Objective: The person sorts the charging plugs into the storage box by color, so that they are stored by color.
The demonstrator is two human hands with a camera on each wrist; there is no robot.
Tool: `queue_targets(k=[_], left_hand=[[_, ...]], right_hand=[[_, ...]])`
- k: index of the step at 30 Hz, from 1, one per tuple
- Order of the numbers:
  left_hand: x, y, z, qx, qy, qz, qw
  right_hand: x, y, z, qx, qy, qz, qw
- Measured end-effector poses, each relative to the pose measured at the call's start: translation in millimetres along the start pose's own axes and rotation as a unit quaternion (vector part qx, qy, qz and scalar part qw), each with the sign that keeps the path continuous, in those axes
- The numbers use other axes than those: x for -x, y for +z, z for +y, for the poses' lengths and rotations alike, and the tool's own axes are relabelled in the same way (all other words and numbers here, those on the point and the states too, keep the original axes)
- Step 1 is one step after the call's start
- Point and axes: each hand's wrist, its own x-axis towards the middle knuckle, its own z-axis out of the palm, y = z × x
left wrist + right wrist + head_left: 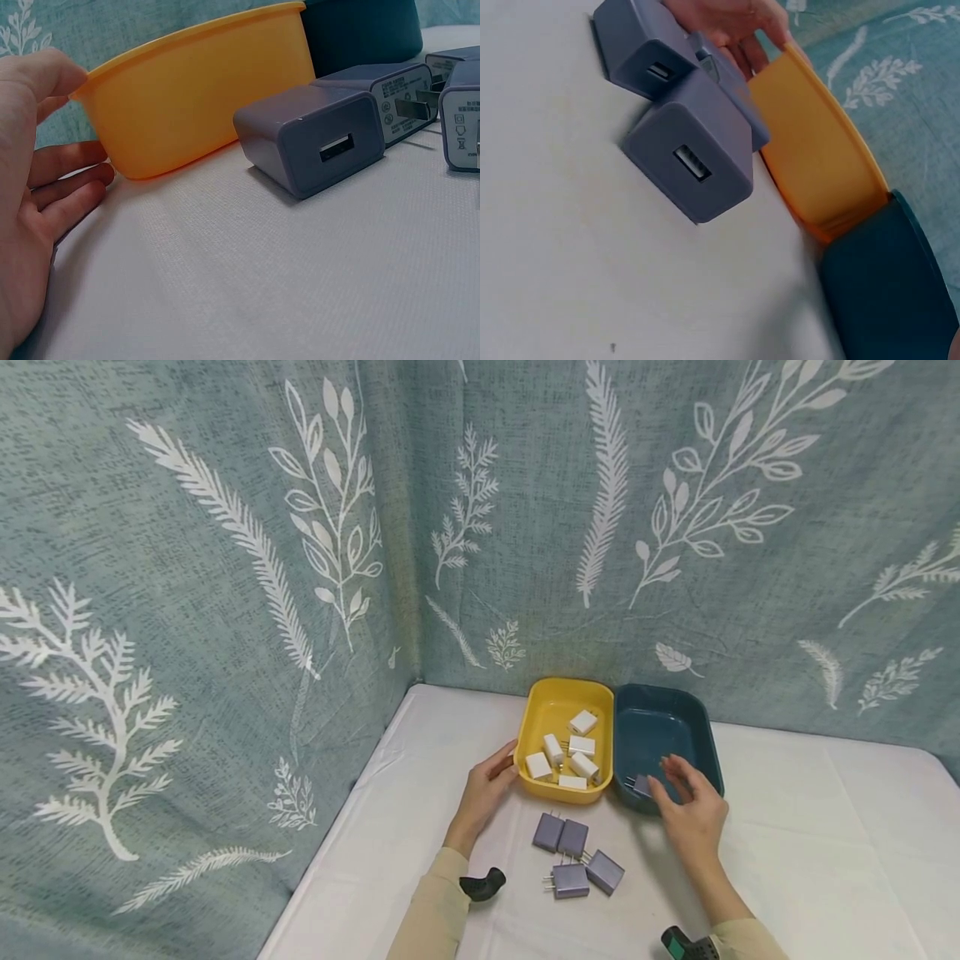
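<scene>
Purple-grey, box-shaped plastic charger (640, 786) with metal prongs sits inside the near end of a dark-blue, rounded rectangular bin (652, 727), just left of the right hand's thumb. The right hand (696, 814) reaches over the bin's near wall, thumb and fingers parted with a gap between them; whether the thumb touches the charger, I cannot tell. The left hand (486, 789) has relaxed fingers resting against the left side of a matching yellow bin (551, 706).

Between the hands, the two bins stand side by side, touching. Six white, block-shaped chargers (582, 722) lie in the yellow one. Nearer the person, between the forearms, four more purple-grey chargers (570, 881) lie close together on a white cloth-covered table (810, 827). Beyond both hands hangs a blue-green curtain (517, 485) with white leaf prints.

The charger is probably light, stiff and a little slippery; its flat opposite sides, clear of the thin prongs, look like the surest place to take hold.
</scene>
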Motion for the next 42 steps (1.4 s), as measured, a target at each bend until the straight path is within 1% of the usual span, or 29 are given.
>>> queue_targets(k=[6,8,13,16,26,32,35,38,42], left_hand=[[0.4,-0.4,1.7,0.002,0.003,-0.003,1.0000],[0.4,-0.3,1.8,0.001,0.004,-0.002,1.0000],[0.6,0.3,2.0,0.000,0.003,0.000,1.0000],[0.6,0.6,1.7,0.000,0.001,0.001,1.0000],[-0.5,0.6,1.0,-0.001,-0.002,0.001,1.0000],[-0.6,0.1,0.2,0.002,0.003,0.000,1.0000],[-0.5,-0.2,0.3,0.000,0.006,-0.002,1.0000],[-0.5,0.1,0.8,-0.003,0.007,-0.003,1.0000],[-0.4,0.8,1.3,0.000,0.007,-0.001,1.0000]], right_hand=[[7.5,-2,-6,-0.010,-0.018,-0.014,0.9997],[10.3,-2,-12,-0.014,-0.021,-0.020,0.9995],[16.3,-4,-32,-0.004,-0.031,-0.030,0.9991],[19.1,-5,-35,-0.005,-0.035,-0.032,0.9989],[25.3,-5,-35,0.001,-0.039,-0.042,0.9984],[29.9,-7,-35,0.005,-0.056,-0.046,0.9974],[31.9,-6,-31,-0.008,-0.062,-0.045,0.9970],[34.3,-5,-19,-0.018,-0.064,-0.045,0.9968],[39.1,-5,-4,-0.025,-0.050,-0.062,0.9965]])
